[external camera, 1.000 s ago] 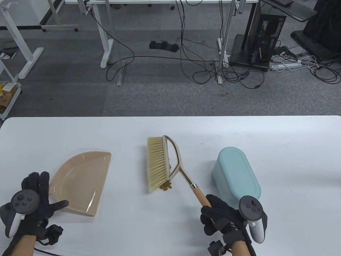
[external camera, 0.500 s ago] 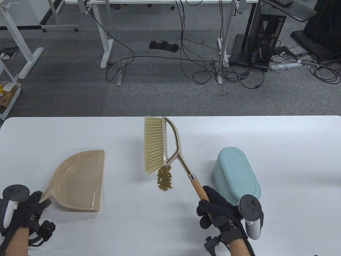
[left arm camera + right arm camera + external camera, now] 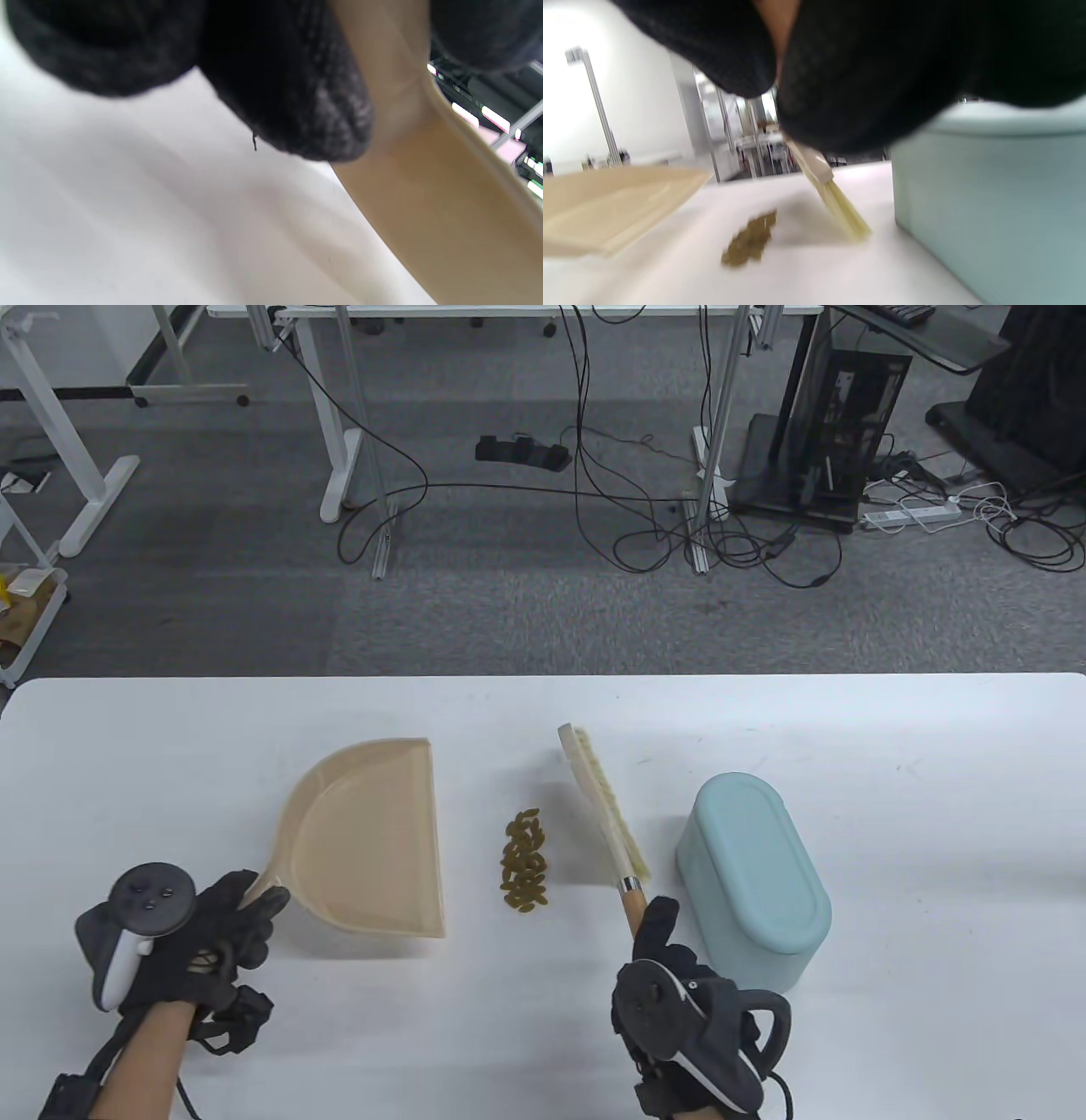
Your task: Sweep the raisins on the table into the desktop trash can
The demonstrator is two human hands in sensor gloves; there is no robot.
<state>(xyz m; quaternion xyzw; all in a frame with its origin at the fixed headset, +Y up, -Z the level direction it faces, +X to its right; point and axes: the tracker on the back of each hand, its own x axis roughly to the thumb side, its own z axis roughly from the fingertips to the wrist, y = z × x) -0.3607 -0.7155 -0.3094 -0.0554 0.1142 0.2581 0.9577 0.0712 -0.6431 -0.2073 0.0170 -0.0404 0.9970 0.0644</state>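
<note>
The raisins (image 3: pixel 526 861), a small, light, loose pile likely to scatter, lie between the hands: left hand (image 3: pixel 191 946) grips the dustpan (image 3: pixel 373 836) handle, right hand (image 3: pixel 679 984) grips the brush (image 3: pixel 604 806) handle.

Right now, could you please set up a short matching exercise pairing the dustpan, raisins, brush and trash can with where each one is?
Things:
1. dustpan
2. raisins
3. brush
4. trash can

Places:
A. held by its wooden handle in the right hand
B. piled on the table between dustpan and brush
C. standing furthest right, lid shut
D. held by its handle in the left hand

Pairs: 1-D, 2-B, 3-A, 4-C
</note>
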